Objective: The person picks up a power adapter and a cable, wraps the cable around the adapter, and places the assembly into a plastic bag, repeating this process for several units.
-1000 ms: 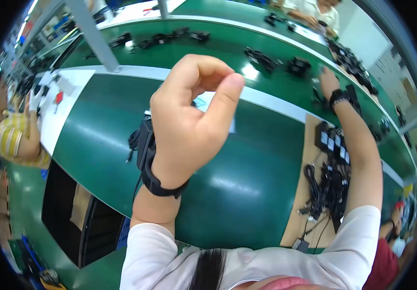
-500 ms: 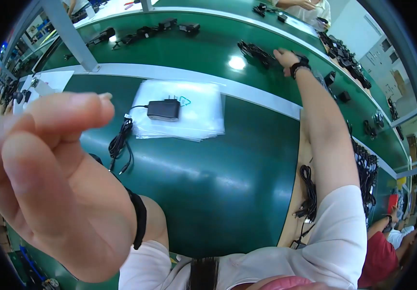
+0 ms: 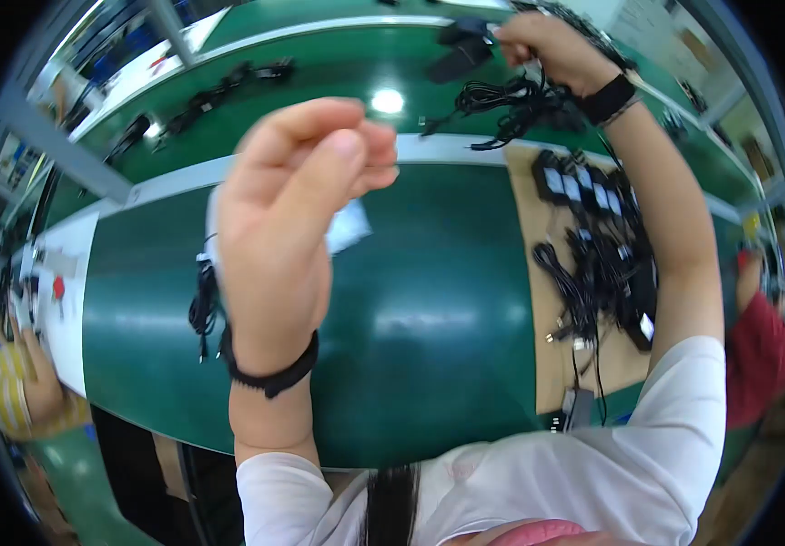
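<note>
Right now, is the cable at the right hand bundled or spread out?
Bundled: black cable at the right hand shows bunched loops, ends poking out left. Whether tied, cannot tell.

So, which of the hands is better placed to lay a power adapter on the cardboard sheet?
Right, likely: the right hand appears to hold a black power adapter and coiled cable, just beyond the cardboard sheet. The left hand looks empty over the green tabletop.

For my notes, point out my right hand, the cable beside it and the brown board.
Right hand (image 3: 558, 53): head view, its middle.
Cable (image 3: 521, 102): head view, coiled loops.
Brown board (image 3: 555, 379): head view, bare lower part.
</note>
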`<act>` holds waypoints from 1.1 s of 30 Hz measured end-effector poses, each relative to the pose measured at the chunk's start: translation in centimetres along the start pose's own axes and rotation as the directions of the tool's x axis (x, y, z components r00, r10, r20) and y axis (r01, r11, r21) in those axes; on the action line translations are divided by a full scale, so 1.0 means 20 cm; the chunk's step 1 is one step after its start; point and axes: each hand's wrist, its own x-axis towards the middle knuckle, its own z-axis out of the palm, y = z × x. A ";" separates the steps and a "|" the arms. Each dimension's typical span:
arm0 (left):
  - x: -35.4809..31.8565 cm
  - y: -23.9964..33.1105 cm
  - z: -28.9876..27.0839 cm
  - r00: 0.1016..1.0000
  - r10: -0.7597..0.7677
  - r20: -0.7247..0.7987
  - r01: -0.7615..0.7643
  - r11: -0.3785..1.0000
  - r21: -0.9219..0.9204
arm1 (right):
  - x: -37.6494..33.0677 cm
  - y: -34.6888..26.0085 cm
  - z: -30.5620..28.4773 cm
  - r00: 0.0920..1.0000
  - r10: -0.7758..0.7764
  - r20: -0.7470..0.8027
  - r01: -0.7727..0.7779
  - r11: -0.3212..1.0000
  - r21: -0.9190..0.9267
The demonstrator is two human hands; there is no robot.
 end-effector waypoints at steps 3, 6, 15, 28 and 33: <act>-0.04 -0.22 0.15 0.873 -0.481 0.080 0.481 0.821 -0.307 | -0.34 -0.53 0.10 0.978 0.206 -0.043 -0.210 0.964 -0.161; -0.11 -0.33 0.29 0.681 -0.565 0.465 0.731 0.487 -0.478 | -0.59 -0.58 0.24 0.990 -0.048 0.132 0.092 0.934 -0.346; -0.03 -0.40 0.51 0.816 -0.521 0.249 0.578 0.744 -0.337 | -0.97 -0.61 0.18 0.814 -0.167 0.557 0.361 0.895 -0.260; 0.09 -0.46 0.81 0.711 -0.427 0.558 0.677 0.632 -0.378 | -1.30 -0.37 0.12 0.989 -0.100 0.110 0.137 0.901 -0.412; 0.03 -0.37 0.99 0.917 -0.045 0.397 0.068 0.997 -0.045 | -1.45 -0.21 0.11 0.942 -0.309 -0.131 0.243 0.898 -0.367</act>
